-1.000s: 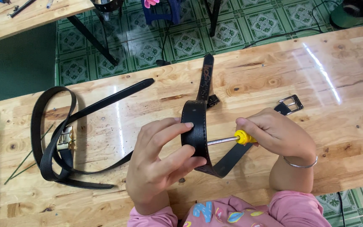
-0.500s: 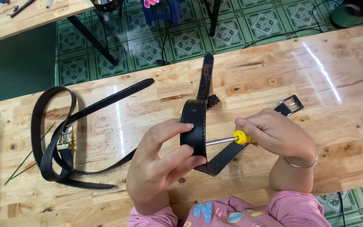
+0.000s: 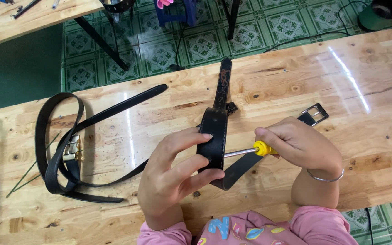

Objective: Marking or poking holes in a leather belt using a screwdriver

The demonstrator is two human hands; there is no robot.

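My left hand (image 3: 171,174) pinches a folded loop of a black leather belt (image 3: 214,131) above the wooden table (image 3: 296,81). My right hand (image 3: 298,145) grips a screwdriver with a yellow handle (image 3: 262,148); its metal shaft points left and its tip meets the belt loop. The belt's far end runs away from me across the table. Its silver buckle (image 3: 314,113) lies on the table just beyond my right hand. A thin bangle sits on my right wrist.
A second black belt (image 3: 64,149) with a gold and silver buckle (image 3: 71,149) lies coiled at the left. Thin green stems lie by it. A second wooden table (image 3: 32,18) stands at the top left. Green tiled floor shows beyond the far edge.
The belt loop in my left hand has turned slightly, showing more of its flat face. Both hands and the screwdriver stay almost in place.
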